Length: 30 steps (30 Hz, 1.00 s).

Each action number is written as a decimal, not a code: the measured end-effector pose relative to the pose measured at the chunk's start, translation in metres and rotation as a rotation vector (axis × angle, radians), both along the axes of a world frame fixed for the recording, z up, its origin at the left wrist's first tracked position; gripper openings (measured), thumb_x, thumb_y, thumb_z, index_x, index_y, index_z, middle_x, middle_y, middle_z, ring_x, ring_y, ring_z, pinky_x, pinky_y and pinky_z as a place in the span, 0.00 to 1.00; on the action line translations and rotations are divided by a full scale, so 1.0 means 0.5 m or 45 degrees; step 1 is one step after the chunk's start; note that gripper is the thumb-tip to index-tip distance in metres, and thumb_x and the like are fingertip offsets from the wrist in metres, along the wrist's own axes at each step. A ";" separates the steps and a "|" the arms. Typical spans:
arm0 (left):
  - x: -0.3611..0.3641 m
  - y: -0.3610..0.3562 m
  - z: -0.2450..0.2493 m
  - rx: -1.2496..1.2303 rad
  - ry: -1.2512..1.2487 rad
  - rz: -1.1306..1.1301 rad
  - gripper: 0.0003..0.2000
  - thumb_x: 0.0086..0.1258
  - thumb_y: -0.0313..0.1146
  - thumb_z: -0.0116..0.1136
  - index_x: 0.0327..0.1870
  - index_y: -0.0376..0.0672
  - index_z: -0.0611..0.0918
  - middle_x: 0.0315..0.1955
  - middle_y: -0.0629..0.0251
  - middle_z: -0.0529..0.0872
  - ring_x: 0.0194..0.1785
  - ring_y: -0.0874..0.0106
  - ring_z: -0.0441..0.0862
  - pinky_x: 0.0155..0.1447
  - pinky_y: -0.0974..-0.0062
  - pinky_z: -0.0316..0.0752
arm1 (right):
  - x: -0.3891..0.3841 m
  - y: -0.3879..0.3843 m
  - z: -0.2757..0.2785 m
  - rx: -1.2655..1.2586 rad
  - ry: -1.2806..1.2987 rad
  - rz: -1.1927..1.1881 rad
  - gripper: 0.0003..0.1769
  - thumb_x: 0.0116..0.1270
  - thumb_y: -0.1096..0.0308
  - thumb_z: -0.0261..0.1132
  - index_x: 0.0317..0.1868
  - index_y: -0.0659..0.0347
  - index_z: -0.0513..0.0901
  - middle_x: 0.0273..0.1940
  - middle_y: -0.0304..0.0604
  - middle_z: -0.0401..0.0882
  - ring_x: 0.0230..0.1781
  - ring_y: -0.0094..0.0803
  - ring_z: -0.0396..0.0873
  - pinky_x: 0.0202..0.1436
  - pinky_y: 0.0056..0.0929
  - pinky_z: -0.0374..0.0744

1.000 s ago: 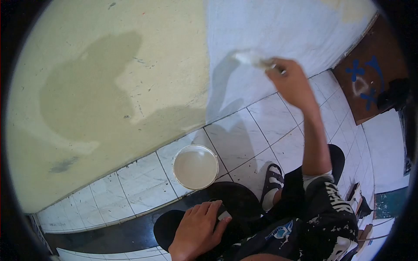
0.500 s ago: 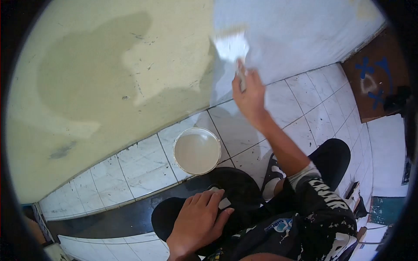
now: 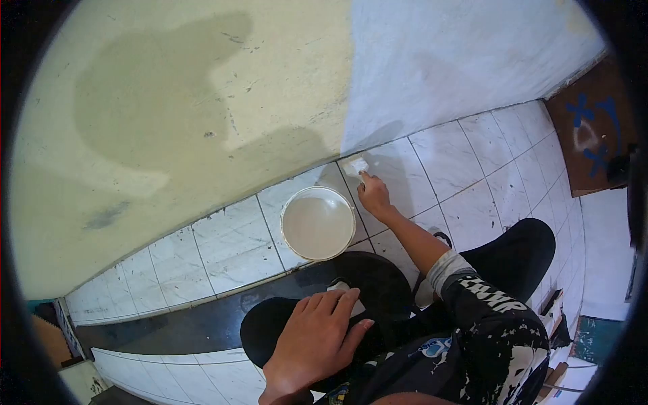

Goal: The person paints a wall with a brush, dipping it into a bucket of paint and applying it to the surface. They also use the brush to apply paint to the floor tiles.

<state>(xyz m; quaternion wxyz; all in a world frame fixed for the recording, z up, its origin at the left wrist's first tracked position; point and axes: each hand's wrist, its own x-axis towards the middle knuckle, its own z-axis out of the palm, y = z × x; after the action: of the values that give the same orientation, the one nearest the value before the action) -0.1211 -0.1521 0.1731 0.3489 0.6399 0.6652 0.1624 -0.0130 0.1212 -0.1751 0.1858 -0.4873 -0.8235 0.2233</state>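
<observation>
My right hand (image 3: 374, 196) grips a paintbrush (image 3: 356, 167) loaded with white paint, held low near the foot of the wall, just right of and above a white paint bucket (image 3: 318, 223). The bucket stands on the tiled floor (image 3: 223, 253) and holds whitish paint. The wall is fresh white (image 3: 445, 61) on the right and old cream (image 3: 169, 101) with darker stains on the left. My left hand (image 3: 315, 341) rests flat on my left knee, fingers spread, holding nothing. I crouch in black trousers and a black printed shirt.
A brown board with blue and white marks (image 3: 590, 131) leans at the right by the wall. A sandal (image 3: 432, 270) shows under my right arm. Small items lie at the lower right (image 3: 557, 310) and at the lower left edge (image 3: 74, 378).
My right hand has brought the brush down from the white wall area, leftward then low, to just beside the bucket. My left hand has stayed on the knee.
</observation>
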 end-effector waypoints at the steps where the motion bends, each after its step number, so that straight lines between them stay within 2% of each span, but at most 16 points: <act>1: 0.000 -0.001 -0.001 -0.004 0.005 0.006 0.23 0.74 0.43 0.59 0.61 0.35 0.77 0.53 0.48 0.82 0.58 0.53 0.80 0.63 0.59 0.72 | -0.004 0.003 -0.003 -0.022 0.000 0.004 0.24 0.61 0.69 0.63 0.59 0.64 0.80 0.36 0.61 0.81 0.38 0.59 0.81 0.46 0.53 0.79; 10: -0.002 -0.005 0.000 0.014 -0.007 0.020 0.23 0.75 0.43 0.58 0.62 0.35 0.76 0.52 0.47 0.82 0.57 0.52 0.80 0.63 0.60 0.73 | -0.050 0.033 -0.012 -0.038 -0.022 0.049 0.20 0.62 0.69 0.61 0.54 0.68 0.81 0.36 0.64 0.82 0.40 0.60 0.82 0.48 0.53 0.79; 12: -0.002 -0.007 -0.001 -0.016 -0.009 -0.004 0.25 0.73 0.42 0.61 0.65 0.36 0.74 0.55 0.47 0.82 0.59 0.50 0.79 0.64 0.59 0.73 | -0.056 0.038 -0.004 -0.064 -0.079 0.041 0.20 0.62 0.69 0.61 0.53 0.69 0.81 0.37 0.65 0.82 0.41 0.60 0.82 0.49 0.53 0.79; 14: -0.002 -0.006 0.001 -0.029 -0.024 -0.002 0.25 0.73 0.42 0.61 0.65 0.37 0.74 0.55 0.47 0.82 0.59 0.50 0.79 0.64 0.59 0.73 | -0.061 0.047 0.012 0.044 -0.013 0.038 0.19 0.62 0.70 0.62 0.52 0.69 0.82 0.36 0.64 0.83 0.40 0.59 0.83 0.48 0.51 0.80; 18: -0.007 -0.006 0.000 -0.022 -0.040 -0.015 0.25 0.73 0.42 0.61 0.65 0.37 0.74 0.54 0.47 0.82 0.59 0.50 0.80 0.64 0.59 0.73 | -0.060 0.052 0.167 -0.073 0.046 0.033 0.20 0.63 0.70 0.63 0.55 0.68 0.82 0.38 0.62 0.84 0.40 0.58 0.83 0.48 0.52 0.80; 21: -0.009 -0.005 -0.001 -0.020 -0.033 -0.010 0.25 0.73 0.42 0.61 0.65 0.37 0.74 0.54 0.47 0.82 0.59 0.50 0.80 0.64 0.59 0.73 | -0.047 0.041 0.316 -0.039 0.197 -0.035 0.19 0.63 0.71 0.63 0.55 0.68 0.83 0.36 0.64 0.83 0.36 0.57 0.83 0.44 0.47 0.81; 23: -0.012 -0.008 -0.009 0.042 -0.033 -0.007 0.24 0.74 0.43 0.59 0.63 0.35 0.75 0.52 0.47 0.82 0.57 0.51 0.80 0.62 0.59 0.73 | -0.025 0.028 0.424 0.022 0.426 0.006 0.18 0.64 0.72 0.64 0.53 0.68 0.84 0.31 0.64 0.82 0.28 0.51 0.83 0.38 0.40 0.80; 24: -0.014 -0.008 -0.013 0.093 -0.021 -0.006 0.23 0.75 0.43 0.58 0.61 0.34 0.76 0.51 0.46 0.82 0.55 0.51 0.81 0.61 0.59 0.74 | -0.017 0.022 0.479 0.040 0.414 0.009 0.18 0.64 0.72 0.64 0.53 0.68 0.84 0.31 0.64 0.82 0.28 0.51 0.83 0.38 0.40 0.80; 26: -0.016 -0.007 -0.013 0.102 -0.031 -0.010 0.23 0.75 0.43 0.58 0.61 0.34 0.76 0.51 0.46 0.82 0.56 0.51 0.81 0.61 0.59 0.74 | -0.003 0.009 0.583 0.099 0.427 0.029 0.17 0.65 0.73 0.64 0.53 0.69 0.84 0.27 0.61 0.80 0.22 0.38 0.78 0.32 0.33 0.77; 28: -0.018 -0.007 -0.008 0.099 -0.035 -0.015 0.23 0.75 0.43 0.58 0.61 0.34 0.76 0.51 0.46 0.82 0.56 0.51 0.81 0.62 0.59 0.74 | 0.011 -0.002 0.667 0.160 0.386 0.006 0.17 0.66 0.73 0.64 0.55 0.69 0.83 0.26 0.56 0.80 0.22 0.27 0.73 0.31 0.30 0.76; 30: -0.021 -0.004 -0.001 -0.050 -0.047 -0.017 0.25 0.73 0.44 0.61 0.64 0.37 0.75 0.55 0.47 0.82 0.60 0.51 0.79 0.65 0.58 0.72 | 0.014 -0.037 0.759 0.266 0.393 -0.034 0.18 0.68 0.73 0.66 0.57 0.65 0.85 0.31 0.32 0.81 0.27 0.13 0.67 0.28 0.18 0.68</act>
<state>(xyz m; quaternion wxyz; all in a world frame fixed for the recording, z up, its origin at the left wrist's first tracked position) -0.1316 -0.1541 0.1724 0.3747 0.6342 0.6573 0.1587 -0.0061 0.1028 0.2047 0.3624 -0.4362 -0.7974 0.2062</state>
